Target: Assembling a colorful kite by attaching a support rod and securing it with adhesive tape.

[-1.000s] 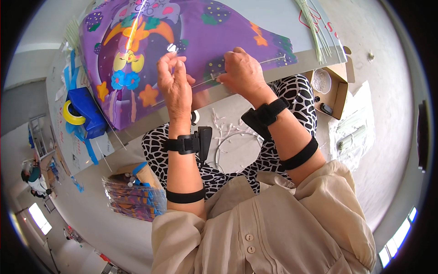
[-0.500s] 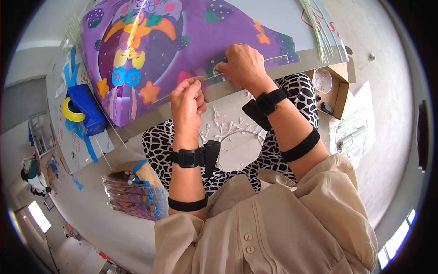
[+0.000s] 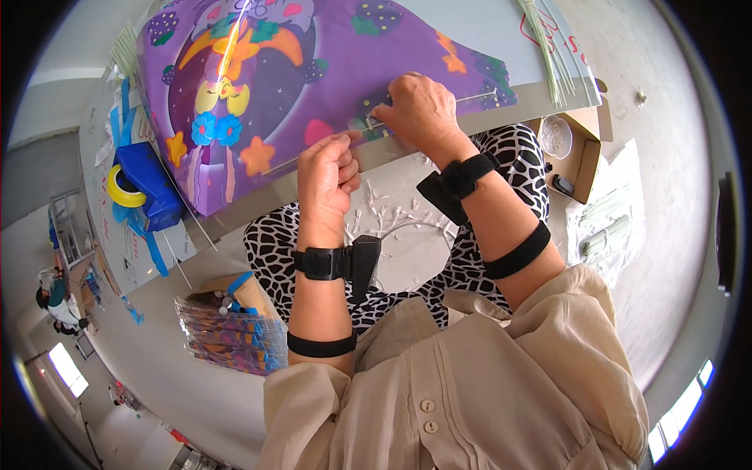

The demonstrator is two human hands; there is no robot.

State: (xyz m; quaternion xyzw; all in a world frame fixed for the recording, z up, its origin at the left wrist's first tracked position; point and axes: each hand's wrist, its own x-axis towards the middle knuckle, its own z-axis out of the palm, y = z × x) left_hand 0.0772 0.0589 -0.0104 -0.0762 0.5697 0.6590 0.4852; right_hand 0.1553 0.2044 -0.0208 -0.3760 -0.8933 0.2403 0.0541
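A purple printed sheet (image 3: 345, 63), like a kite's sail with cartoon figures, stars and strawberries, lies on the table under clear film. Along its near edge runs a thin white rod (image 3: 474, 98). My left hand (image 3: 327, 174) is closed at this edge, thumb and forefinger pinched together on the rod's line; the exact grip is partly hidden. To its right, my right hand (image 3: 423, 110) rests over the edge with fingers curled and the thumb against the rod, beside a small whitish fitting. The curled fingers hide part of the rod.
A blue tape dispenser (image 3: 160, 188) with yellow tape stands at the table's left. Thin pale rods (image 3: 548, 55) lie at its right. Below right, a cardboard box (image 3: 583, 157) holds a white bowl (image 3: 554, 137). Small white pieces lie around a ring (image 3: 411, 258) in my lap. Packaged purple items (image 3: 235, 337) sit lower left.
My left hand has shifted slightly right along the sheet's edge. The right hand stays nearly in place, and the sheet has moved very little.
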